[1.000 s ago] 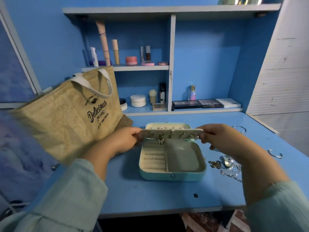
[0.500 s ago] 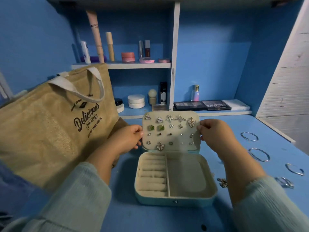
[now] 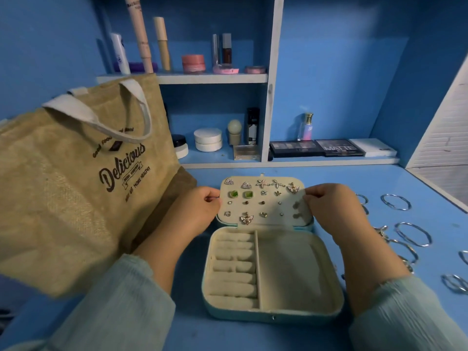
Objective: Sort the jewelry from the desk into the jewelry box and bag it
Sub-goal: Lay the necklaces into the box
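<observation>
Jewelry box (image 3: 291,272): open on the blue desk (image 3: 379,178) before you, ring rolls at left, bare compartment at right. Earring panel (image 3: 263,201): upright at the box's rear edge, studded with earrings; your left hand (image 3: 200,211) pinches its left edge, your right hand (image 3: 329,209) pinches its right edge. Silver bangles (image 3: 412,234): loose on the desk, right of the box. Burlap bag (image 3: 76,178): standing at left

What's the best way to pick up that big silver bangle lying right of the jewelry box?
Pinch the thin rim of the bangle from above, one fingertip inside the ring: it lies flat on the desk, so its sides offer no height to grip.
</observation>
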`<state>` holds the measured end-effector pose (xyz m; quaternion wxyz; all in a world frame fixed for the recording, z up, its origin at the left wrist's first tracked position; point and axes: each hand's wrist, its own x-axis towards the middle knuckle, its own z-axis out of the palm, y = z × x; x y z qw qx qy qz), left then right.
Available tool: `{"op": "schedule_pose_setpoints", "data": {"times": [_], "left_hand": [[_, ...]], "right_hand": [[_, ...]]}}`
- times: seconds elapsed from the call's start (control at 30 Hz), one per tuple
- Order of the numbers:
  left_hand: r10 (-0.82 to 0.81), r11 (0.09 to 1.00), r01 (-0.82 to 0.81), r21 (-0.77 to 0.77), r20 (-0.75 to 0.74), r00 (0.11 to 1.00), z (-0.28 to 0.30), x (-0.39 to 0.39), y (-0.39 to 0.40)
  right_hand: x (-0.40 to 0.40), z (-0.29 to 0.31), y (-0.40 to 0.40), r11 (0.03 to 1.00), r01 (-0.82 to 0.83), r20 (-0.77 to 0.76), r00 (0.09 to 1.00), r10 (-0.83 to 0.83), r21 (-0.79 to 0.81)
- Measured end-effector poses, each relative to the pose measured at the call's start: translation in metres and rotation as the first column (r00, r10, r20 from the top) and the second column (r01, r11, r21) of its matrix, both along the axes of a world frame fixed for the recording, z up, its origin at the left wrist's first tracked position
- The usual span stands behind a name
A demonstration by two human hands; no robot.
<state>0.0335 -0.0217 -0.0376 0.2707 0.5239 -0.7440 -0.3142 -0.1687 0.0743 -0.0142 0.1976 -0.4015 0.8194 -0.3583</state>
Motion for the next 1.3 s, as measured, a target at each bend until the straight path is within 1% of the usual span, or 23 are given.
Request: {"op": "schedule_pose_setpoints", "data": {"times": [0.23,0.37,0.5,0.57,0.63,0.73,0.83,1.0,1.17,1.3], "left_hand": [[0.011,1.0,-0.011,-0.009,0.049,0.999,0.001,-0.001,0.007],[0.014,0.997,-0.008,-0.074,0.084,0.996,-0.001,-0.004,0.008],[-0.023,0.996,0.031,-0.085,0.091,0.996,-0.002,-0.005,0.007],[-0.03,0.995,0.039,-0.088,0.101,0.994,-0.002,-0.005,0.008],[-0.04,0.996,0.048,-0.081,0.108,0.993,-0.001,-0.005,0.01],[-0.054,0.995,0.066,-0.072,0.166,0.985,0.0,-0.005,0.01],[-0.065,0.994,0.081,-0.066,0.217,0.974,0.002,-0.006,0.009],[-0.085,0.993,0.102,-0.057,0.255,0.963,0.004,-0.007,0.01],[-0.076,0.995,0.088,-0.044,0.221,0.972,0.002,-0.008,0.014],[-0.054,0.996,0.066,-0.056,0.205,0.977,0.001,-0.01,0.016]], "right_hand": [[0.004,-0.002,-0.001,0.997,-0.001,-0.089,0.996,0.008,0.079],[0.002,0.001,-0.005,0.986,-0.032,-0.102,0.994,0.049,0.161],[0.004,-0.009,-0.004,0.996,-0.064,-0.173,0.982,0.074,0.06],[0.005,-0.012,-0.004,0.994,-0.095,-0.189,0.977,0.102,0.047],[0.005,-0.011,-0.004,0.989,-0.136,-0.184,0.972,0.145,0.061],[0.007,-0.009,-0.005,0.978,-0.182,-0.209,0.957,0.2,0.106],[0.008,-0.008,-0.005,0.97,-0.188,-0.223,0.95,0.22,0.154],[0.009,-0.007,-0.007,0.961,-0.179,-0.245,0.942,0.229,0.21],[0.007,-0.01,-0.009,0.955,-0.187,-0.234,0.942,0.241,0.232],[0.002,-0.012,-0.013,0.942,-0.239,-0.256,0.92,0.297,0.237]]}}
